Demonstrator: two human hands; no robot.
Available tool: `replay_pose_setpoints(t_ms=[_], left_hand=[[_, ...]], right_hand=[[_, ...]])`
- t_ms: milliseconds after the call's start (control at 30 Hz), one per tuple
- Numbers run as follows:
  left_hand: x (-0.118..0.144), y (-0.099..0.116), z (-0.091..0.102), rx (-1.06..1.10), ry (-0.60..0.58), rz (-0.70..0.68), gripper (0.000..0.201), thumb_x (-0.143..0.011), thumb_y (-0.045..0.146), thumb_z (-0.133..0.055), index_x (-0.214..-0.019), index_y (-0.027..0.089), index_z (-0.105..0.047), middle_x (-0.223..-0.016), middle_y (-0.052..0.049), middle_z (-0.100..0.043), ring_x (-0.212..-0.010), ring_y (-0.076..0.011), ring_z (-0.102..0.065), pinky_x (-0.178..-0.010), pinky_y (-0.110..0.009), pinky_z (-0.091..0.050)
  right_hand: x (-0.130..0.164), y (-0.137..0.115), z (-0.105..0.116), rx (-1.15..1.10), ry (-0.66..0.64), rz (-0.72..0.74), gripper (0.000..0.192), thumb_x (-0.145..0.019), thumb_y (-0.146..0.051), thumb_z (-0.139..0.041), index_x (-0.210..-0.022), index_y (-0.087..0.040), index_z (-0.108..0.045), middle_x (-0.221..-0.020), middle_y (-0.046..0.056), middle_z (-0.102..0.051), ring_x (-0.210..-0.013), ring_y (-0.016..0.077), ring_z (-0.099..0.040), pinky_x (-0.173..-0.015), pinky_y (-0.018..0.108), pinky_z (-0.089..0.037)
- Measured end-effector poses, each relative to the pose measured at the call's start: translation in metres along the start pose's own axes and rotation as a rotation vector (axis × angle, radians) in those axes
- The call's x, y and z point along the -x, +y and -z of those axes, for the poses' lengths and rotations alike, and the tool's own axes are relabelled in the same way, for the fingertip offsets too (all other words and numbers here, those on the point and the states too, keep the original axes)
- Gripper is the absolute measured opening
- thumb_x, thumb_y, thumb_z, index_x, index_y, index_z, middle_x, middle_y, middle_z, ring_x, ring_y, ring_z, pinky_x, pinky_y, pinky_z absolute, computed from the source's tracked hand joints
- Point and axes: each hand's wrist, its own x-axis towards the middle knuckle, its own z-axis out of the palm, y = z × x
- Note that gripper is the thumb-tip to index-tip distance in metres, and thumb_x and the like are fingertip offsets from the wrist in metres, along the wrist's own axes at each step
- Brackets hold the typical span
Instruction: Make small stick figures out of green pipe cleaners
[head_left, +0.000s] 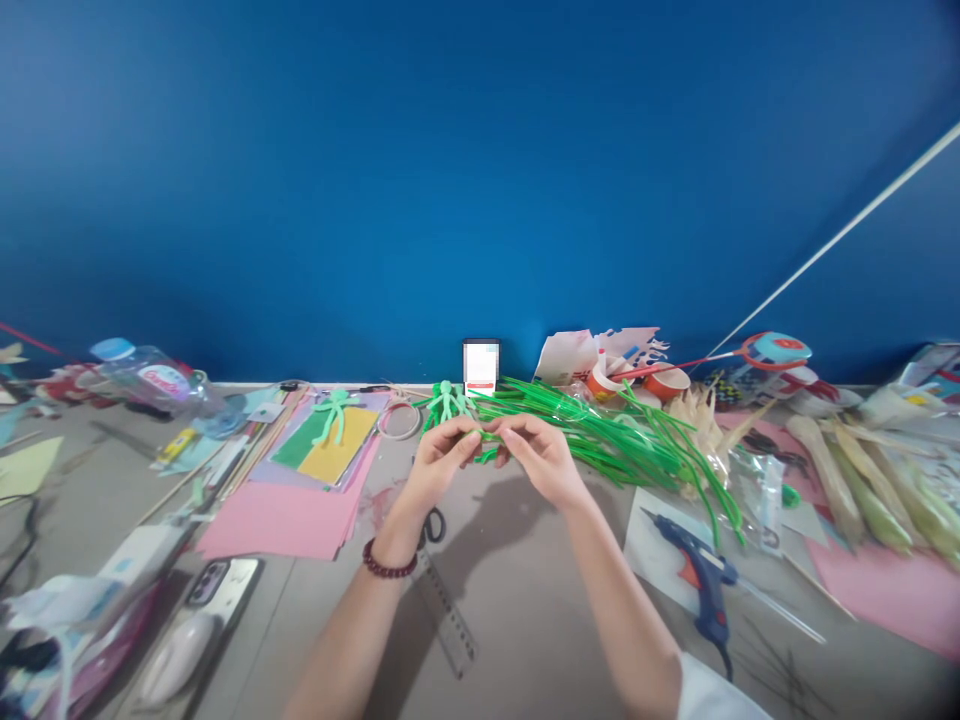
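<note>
Both my hands are raised over the middle of the table, pinching a short green pipe cleaner [490,436] between thumbs and fingertips. My left hand [444,452], below a dark red bead bracelet, grips one end. On the other end my right hand [541,455] is closed the same way. Behind them lies a pile of long green pipe cleaners [600,432] reaching to the right. A light green twisted figure [448,400] stands just beyond my left hand, and another green figure [332,415] lies on coloured sheets further left.
A phone with a lit screen [481,368] leans on the blue wall. Below my hands are a clear ruler [450,615] and scissors [433,525]. To the right lies a blue glue gun [694,570]; to the left, pink paper [281,520], a phone [236,580] and a mouse [180,657].
</note>
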Motion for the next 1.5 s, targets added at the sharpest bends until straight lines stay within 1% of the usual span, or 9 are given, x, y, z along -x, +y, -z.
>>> replay_pose_setpoints(t_ms=[133, 267, 400, 533, 700, 833, 1100, 1267, 1500], left_hand=[[0.002, 0.01, -0.001, -0.112, -0.072, -0.045, 0.018, -0.083, 0.033, -0.057, -0.081, 0.016, -0.064, -0.063, 0.0, -0.054, -0.055, -0.0084, -0.046, -0.052, -0.021, -0.037], [-0.001, 0.013, 0.002, -0.288, -0.078, -0.141, 0.014, -0.083, 0.028, -0.057, -0.079, 0.016, -0.064, -0.07, -0.002, -0.059, -0.064, -0.011, -0.052, -0.058, -0.022, -0.041], [-0.004, 0.01, 0.005, -0.442, -0.104, -0.179, 0.01, -0.083, 0.024, -0.058, -0.08, 0.017, -0.065, -0.076, -0.003, -0.062, -0.072, -0.0132, -0.057, -0.065, -0.024, -0.044], [-0.006, 0.007, 0.006, -0.5, -0.128, -0.184, 0.011, -0.084, 0.022, -0.055, -0.085, 0.018, -0.064, -0.081, -0.005, -0.064, -0.077, -0.0148, -0.058, -0.07, -0.026, -0.045], [-0.007, 0.005, 0.005, -0.512, -0.144, -0.199, 0.013, -0.083, 0.028, -0.056, -0.086, 0.017, -0.062, -0.084, -0.006, -0.064, -0.08, -0.0164, -0.059, -0.07, -0.027, -0.046], [-0.007, 0.006, 0.004, -0.514, -0.164, -0.173, 0.016, -0.082, 0.031, -0.057, -0.085, 0.016, -0.062, -0.085, -0.006, -0.064, -0.08, -0.0164, -0.059, -0.072, -0.027, -0.046], [-0.007, 0.008, 0.007, -0.561, -0.197, -0.096, 0.017, -0.084, 0.03, -0.055, -0.082, 0.017, -0.066, -0.08, -0.005, -0.064, -0.077, -0.0154, -0.058, -0.066, -0.025, -0.045], [-0.005, 0.013, 0.005, -0.612, -0.177, -0.105, 0.014, -0.083, 0.027, -0.056, -0.076, 0.016, -0.063, -0.076, -0.003, -0.061, -0.071, -0.0135, -0.055, -0.06, -0.022, -0.042], [0.0, 0.01, 0.002, -0.775, -0.124, -0.156, 0.01, -0.083, 0.025, -0.056, -0.079, 0.018, -0.062, -0.075, -0.002, -0.059, -0.068, -0.0128, -0.053, -0.059, -0.022, -0.04]], right_hand=[[-0.001, -0.006, 0.003, -0.135, -0.052, -0.158, 0.023, -0.08, -0.04, -0.06, -0.086, -0.018, -0.06, -0.083, 0.004, -0.064, -0.057, 0.0143, -0.063, -0.048, 0.027, -0.052], [-0.002, -0.007, 0.007, -0.154, -0.16, -0.247, 0.028, -0.076, -0.038, -0.065, -0.096, -0.019, -0.059, -0.091, 0.006, -0.062, -0.07, 0.0185, -0.066, -0.049, 0.029, -0.054], [-0.003, 0.0, 0.012, -0.085, -0.209, -0.299, 0.028, -0.074, -0.035, -0.067, -0.096, -0.02, -0.058, -0.094, 0.005, -0.063, -0.073, 0.0172, -0.066, -0.055, 0.027, -0.054], [-0.004, 0.009, 0.016, 0.054, -0.154, -0.292, 0.025, -0.072, -0.031, -0.067, -0.094, -0.02, -0.06, -0.089, 0.002, -0.063, -0.063, 0.0134, -0.065, -0.06, 0.027, -0.053], [-0.005, 0.012, 0.015, 0.197, -0.056, -0.192, 0.017, -0.073, -0.026, -0.064, -0.089, -0.019, -0.062, -0.088, 0.004, -0.066, -0.078, 0.0171, -0.066, -0.073, 0.031, -0.053], [-0.004, 0.01, 0.012, 0.227, -0.04, -0.11, 0.018, -0.073, -0.023, -0.061, -0.091, -0.019, -0.061, -0.092, 0.004, -0.065, -0.079, 0.017, -0.065, -0.076, 0.032, -0.052], [-0.005, 0.01, 0.011, 0.182, -0.051, -0.149, 0.018, -0.075, -0.024, -0.059, -0.092, -0.02, -0.062, -0.09, 0.003, -0.062, -0.072, 0.0141, -0.061, -0.061, 0.026, -0.051], [-0.007, 0.016, 0.013, 0.096, -0.039, -0.246, 0.018, -0.073, -0.03, -0.063, -0.087, -0.019, -0.063, -0.074, 0.0, -0.059, -0.05, 0.0079, -0.047, -0.043, 0.021, -0.035], [-0.009, 0.012, 0.009, -0.151, 0.05, -0.354, 0.024, -0.064, -0.034, -0.072, -0.077, -0.018, -0.06, -0.056, -0.007, -0.044, -0.042, 0.0039, -0.032, -0.04, 0.019, -0.022]])
